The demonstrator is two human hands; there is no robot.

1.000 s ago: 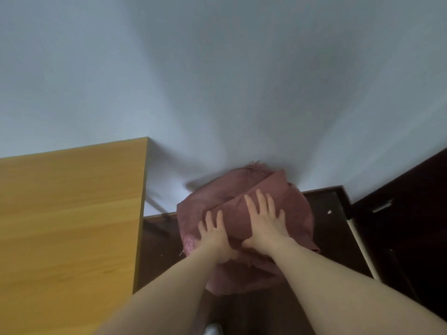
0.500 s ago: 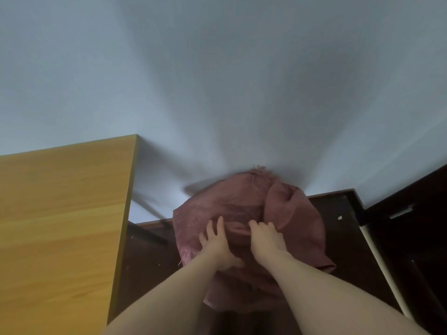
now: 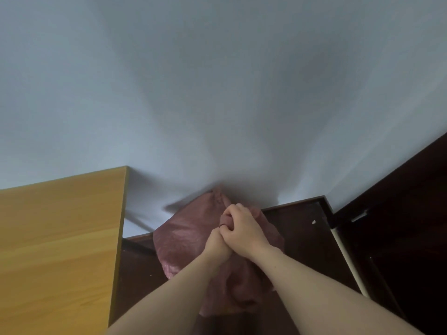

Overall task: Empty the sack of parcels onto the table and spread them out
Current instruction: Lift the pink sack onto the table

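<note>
A dull pink woven sack (image 3: pixel 186 235) stands bulging on the dark floor against the white wall, right of the wooden table (image 3: pixel 55 240). Both hands clutch its gathered top. My right hand (image 3: pixel 244 228) is closed around the bunched neck of the sack. My left hand (image 3: pixel 219 243) sits just below and partly under the right one, also closed on the fabric. The parcels are hidden inside the sack.
The table's right edge (image 3: pixel 121 238) runs close beside the sack. A dark wooden floor (image 3: pixel 302 238) lies around it, with a white pipe or rod (image 3: pixel 348 259) and dark furniture at the right. A white wall (image 3: pixel 217 93) rises behind.
Both hands went from lying flat with fingers spread on the sack to bunching its top together and closing on it. The sack's top now stands gathered higher.
</note>
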